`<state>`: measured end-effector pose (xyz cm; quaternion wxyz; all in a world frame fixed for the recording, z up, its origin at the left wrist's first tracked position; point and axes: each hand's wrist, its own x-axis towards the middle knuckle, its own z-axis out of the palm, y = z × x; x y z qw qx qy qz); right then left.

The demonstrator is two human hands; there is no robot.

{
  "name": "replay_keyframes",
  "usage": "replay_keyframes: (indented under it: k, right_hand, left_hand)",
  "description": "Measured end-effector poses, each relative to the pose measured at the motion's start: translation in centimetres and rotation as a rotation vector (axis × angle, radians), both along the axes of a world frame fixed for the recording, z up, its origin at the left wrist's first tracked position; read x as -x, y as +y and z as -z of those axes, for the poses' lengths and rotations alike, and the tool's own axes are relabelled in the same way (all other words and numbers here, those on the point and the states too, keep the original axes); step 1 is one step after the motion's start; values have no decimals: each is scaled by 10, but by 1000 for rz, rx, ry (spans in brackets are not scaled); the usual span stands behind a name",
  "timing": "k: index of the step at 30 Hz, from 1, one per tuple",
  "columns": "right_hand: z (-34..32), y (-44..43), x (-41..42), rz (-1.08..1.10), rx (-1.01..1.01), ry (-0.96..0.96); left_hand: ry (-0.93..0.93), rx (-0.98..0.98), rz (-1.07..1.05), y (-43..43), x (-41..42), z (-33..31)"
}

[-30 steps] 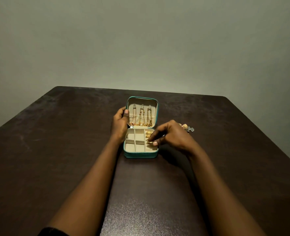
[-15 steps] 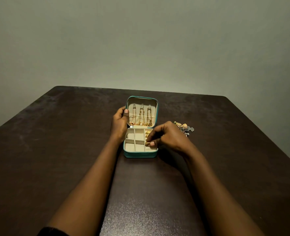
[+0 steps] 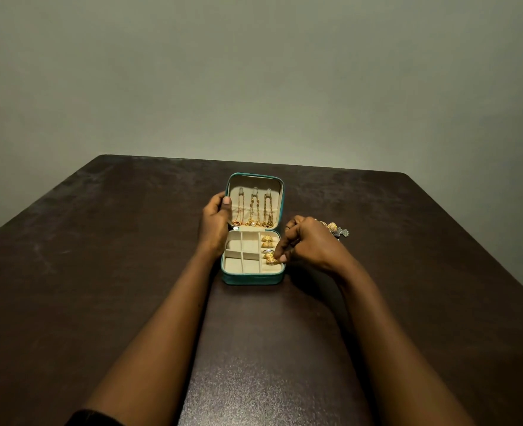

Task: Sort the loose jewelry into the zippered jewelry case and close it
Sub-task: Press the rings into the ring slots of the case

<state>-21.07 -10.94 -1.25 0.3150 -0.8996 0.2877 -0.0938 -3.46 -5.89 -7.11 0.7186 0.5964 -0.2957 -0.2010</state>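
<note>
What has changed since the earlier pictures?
The right hand drew its fingertips slightly rightward, uncovering the textured gold ring in the right-hand ring slot; they stay at its edge. Unchanged: the left hand holds the teal zippered jewelry case by its lid; loose jewelry lies beyond.

No text, label, brand mark or number can be read anywhere, neither on the jewelry case nor on the surface under it.
</note>
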Motion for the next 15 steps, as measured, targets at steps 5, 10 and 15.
replay_keyframes:
  k: [5, 10, 15]
  right_hand:
    - [2, -1, -2, -6, 4, -1]
    - [2, -2, 1, 2, -88, -63]
    - [9, -1, -2, 89, -160, -169]
  left_hand:
    - [-4, -25, 1, -1, -2, 1]
    - [-11, -39, -5, 0, -1, 1]
    - [-3, -26, 2, 0, 0, 0]
